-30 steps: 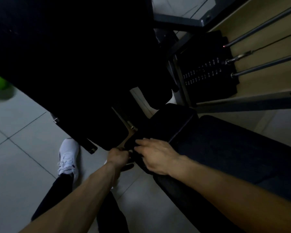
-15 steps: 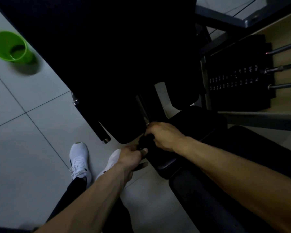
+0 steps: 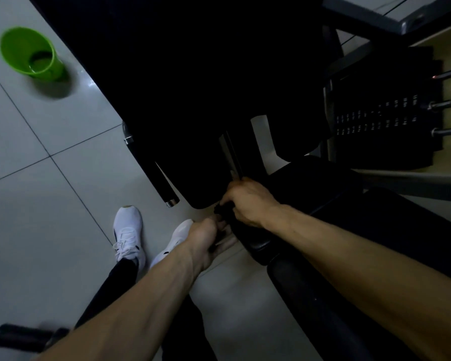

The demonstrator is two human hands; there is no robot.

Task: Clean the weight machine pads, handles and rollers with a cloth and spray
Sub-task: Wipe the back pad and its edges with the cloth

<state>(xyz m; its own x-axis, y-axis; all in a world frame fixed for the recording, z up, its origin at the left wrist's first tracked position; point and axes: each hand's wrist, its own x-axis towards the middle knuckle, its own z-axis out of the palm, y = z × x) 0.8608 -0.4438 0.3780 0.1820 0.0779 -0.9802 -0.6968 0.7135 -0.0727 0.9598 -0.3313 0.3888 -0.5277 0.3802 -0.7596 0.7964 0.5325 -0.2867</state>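
Dim, underexposed wide-angle view; machine near-black, soft motion blur, curved edges.

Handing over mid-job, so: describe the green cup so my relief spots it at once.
Find the black bulk of the weight machine filling the top of the view. Left of it, on the pale tiled floor, sits the green cup. It is the only brightly coloured thing in sight.

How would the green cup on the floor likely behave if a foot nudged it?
The green cup looks like thin plastic, so it is probably light and easy to shift. It tapers to a narrower base, so a push near the rim would likely tip it. The glossy tiled floor suggests a low push would slide it.
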